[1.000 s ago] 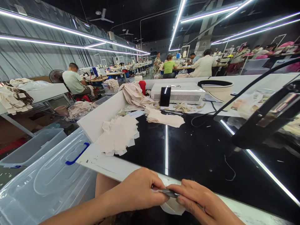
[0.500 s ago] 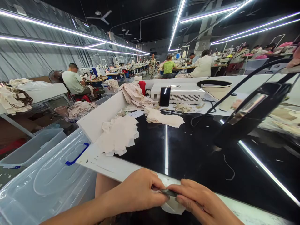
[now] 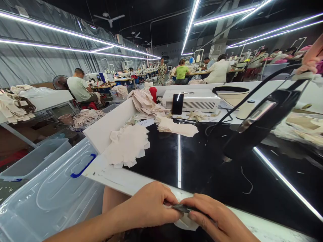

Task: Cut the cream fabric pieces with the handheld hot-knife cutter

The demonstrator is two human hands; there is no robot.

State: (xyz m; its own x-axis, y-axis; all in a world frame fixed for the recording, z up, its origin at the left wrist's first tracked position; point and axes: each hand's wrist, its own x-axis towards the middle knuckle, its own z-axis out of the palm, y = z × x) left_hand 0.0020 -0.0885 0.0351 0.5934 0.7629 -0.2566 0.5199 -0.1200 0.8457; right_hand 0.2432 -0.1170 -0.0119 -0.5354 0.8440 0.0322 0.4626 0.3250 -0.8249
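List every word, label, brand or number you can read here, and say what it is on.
None can be read.
Sign on the far pillar: too small and blurred.
White machine on the table: no legible marking.
Dark strip pinched between the left hand and right hand: no print shows.

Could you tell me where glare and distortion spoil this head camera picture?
Head view: ceiling light strips mirror as bright streaks on the glossy black table; wide-angle bending curves the room's edges; the left hand and right hand, pinching a small dark piece, are sharp and evenly lit.
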